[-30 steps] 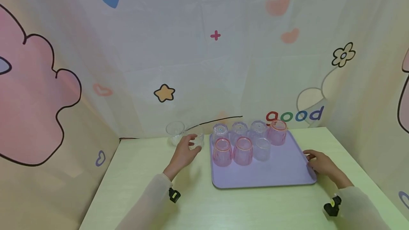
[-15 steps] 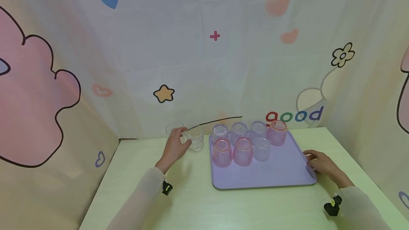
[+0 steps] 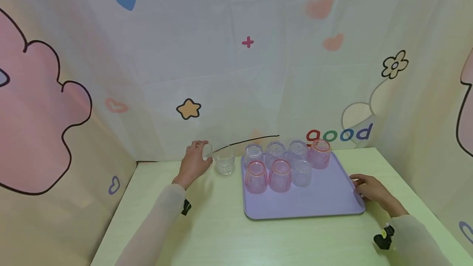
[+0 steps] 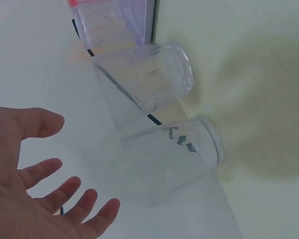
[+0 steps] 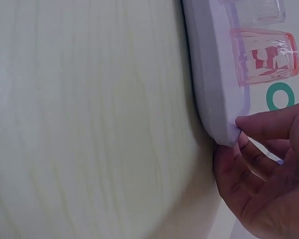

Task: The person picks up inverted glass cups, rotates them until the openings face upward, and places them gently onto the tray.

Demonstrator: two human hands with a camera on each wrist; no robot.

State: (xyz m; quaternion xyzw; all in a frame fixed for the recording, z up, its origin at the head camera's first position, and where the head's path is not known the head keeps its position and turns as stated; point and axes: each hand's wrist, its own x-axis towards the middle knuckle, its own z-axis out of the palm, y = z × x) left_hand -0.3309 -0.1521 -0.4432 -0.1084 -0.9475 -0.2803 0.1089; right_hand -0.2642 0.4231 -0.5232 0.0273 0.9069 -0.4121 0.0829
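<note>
My left hand (image 3: 194, 161) is behind and beside the left clear glass (image 3: 207, 151), partly covering it in the head view. In the left wrist view, the fingers of this hand (image 4: 15, 189) are spread, with a gap to that glass (image 4: 179, 154). A second clear glass (image 3: 225, 165) stands upright between it and the tray. My right hand (image 3: 371, 188) holds the right edge of the lilac tray (image 3: 325, 198); the right wrist view has the thumb on the rim (image 5: 224, 119) and fingers beneath. Pink glasses (image 3: 280, 177) and clear glasses (image 3: 302, 173) stand on the tray in two rows.
A printed curtain (image 3: 207, 65) hangs directly behind the pale table (image 3: 221, 233). Another pink glass (image 3: 320, 155) ends the tray's back row on the right. Bare tray surface lies at its front and right.
My left hand has moved left, away from the clear glass nearest the tray and over to the left one. The right hand stays on the tray's edge.
</note>
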